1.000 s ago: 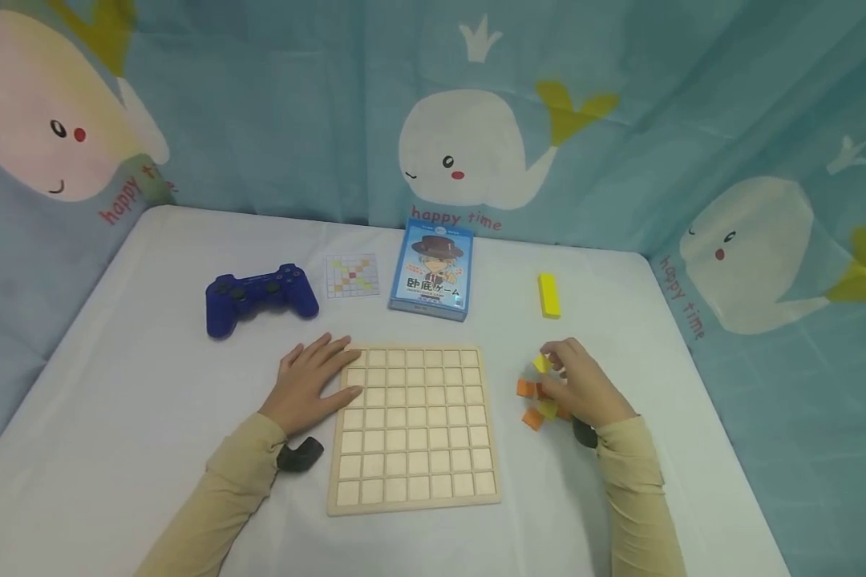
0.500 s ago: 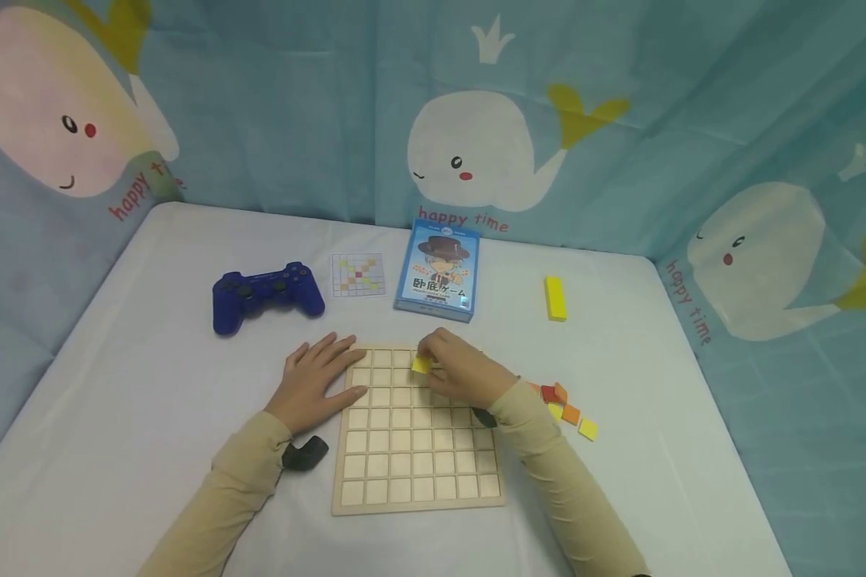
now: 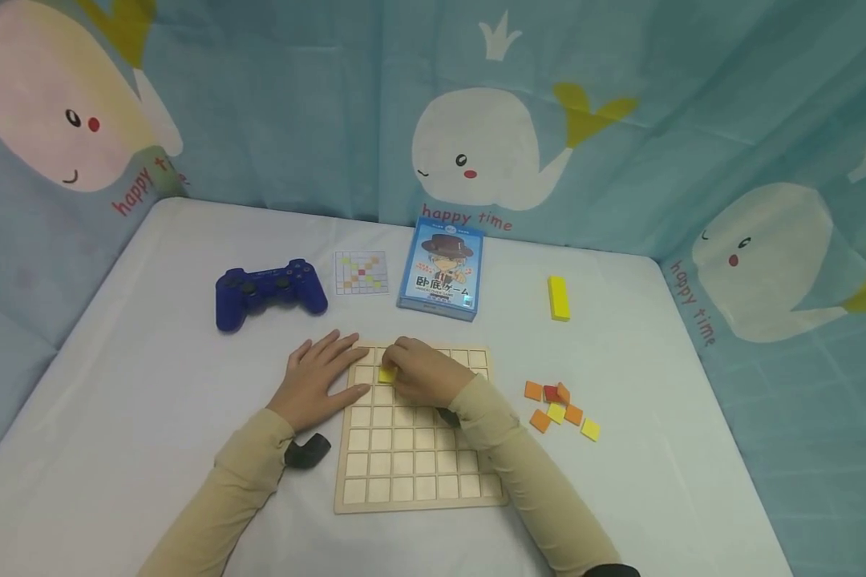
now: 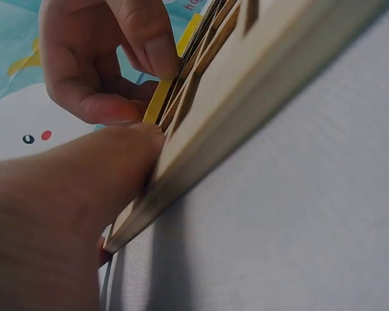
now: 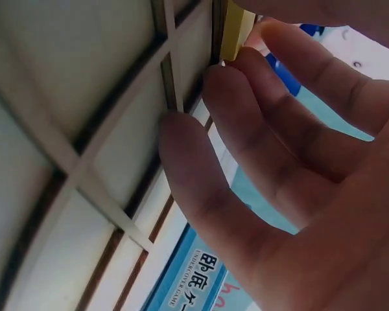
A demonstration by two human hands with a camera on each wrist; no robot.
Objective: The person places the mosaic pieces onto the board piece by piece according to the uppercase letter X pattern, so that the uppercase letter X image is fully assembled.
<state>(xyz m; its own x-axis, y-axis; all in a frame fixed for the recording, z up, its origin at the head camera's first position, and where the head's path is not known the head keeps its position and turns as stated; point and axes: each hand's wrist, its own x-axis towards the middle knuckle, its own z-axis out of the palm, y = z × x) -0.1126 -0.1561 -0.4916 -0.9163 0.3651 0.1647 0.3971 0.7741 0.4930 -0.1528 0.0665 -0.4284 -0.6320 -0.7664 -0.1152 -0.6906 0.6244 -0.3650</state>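
A pale wooden grid board (image 3: 402, 463) lies flat on the white table. My left hand (image 3: 313, 386) rests on its upper left edge with fingers spread. Over the board's upper left part, my right hand (image 3: 427, 373) pinches a square yellow tile (image 3: 386, 375) between thumb and finger. In the left wrist view this yellow tile (image 4: 157, 103) stands up a little from a cell, close to my left thumb. From the right wrist camera only an edge of the yellow tile (image 5: 232, 32) shows, and the other fingertips are near the grid's ridges. Some cells are hidden under my right hand.
Right of the board lie loose orange tiles (image 3: 533, 390), a red tile (image 3: 552, 394) and yellow tiles (image 3: 590, 429). A yellow block (image 3: 559, 298) stands behind them. Along the back are a blue game controller (image 3: 270, 293), a coloured pattern card (image 3: 362, 272) and a blue box (image 3: 442, 268).
My right hand has gone from the loose tiles leftward over the board, carrying a yellow tile to the upper left cells. Some loose tiles have shifted. My left hand has stayed put.
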